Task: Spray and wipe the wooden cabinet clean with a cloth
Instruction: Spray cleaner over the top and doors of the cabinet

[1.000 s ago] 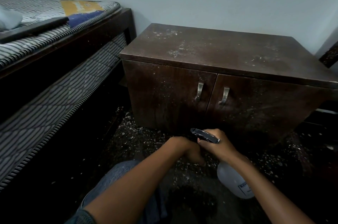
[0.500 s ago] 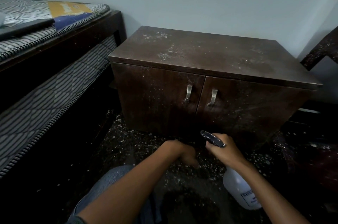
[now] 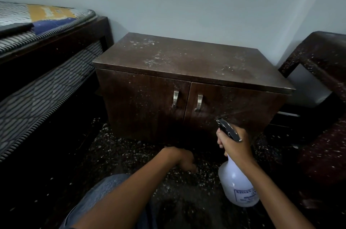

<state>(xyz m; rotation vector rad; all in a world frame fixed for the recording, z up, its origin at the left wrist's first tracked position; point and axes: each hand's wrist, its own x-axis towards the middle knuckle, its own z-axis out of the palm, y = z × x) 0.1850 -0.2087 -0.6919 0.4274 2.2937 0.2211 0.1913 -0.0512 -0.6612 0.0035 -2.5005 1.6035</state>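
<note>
The dark wooden cabinet (image 3: 187,64) stands against the wall, its top and two doors speckled with pale dust. Two metal handles (image 3: 187,99) sit at the middle of the doors. My right hand (image 3: 234,144) grips the neck of a white spray bottle (image 3: 237,185) and holds it upright. The bottle's black nozzle (image 3: 227,128) points at the lower part of the right door, with a faint haze in front of it. My left hand (image 3: 182,159) hangs low over the floor with its fingers curled under and hidden. No cloth is visible.
A bed with a striped mattress (image 3: 37,86) runs along the left, close to the cabinet's side. A dark speckled chair or frame (image 3: 322,71) stands at the right. The dark floor (image 3: 121,155) in front is littered with pale debris. My knee in jeans (image 3: 97,197) is at bottom centre.
My right hand has lifted the spray bottle and moved it right, up toward the right door. My left hand has come away from the bottle and dropped toward the floor.
</note>
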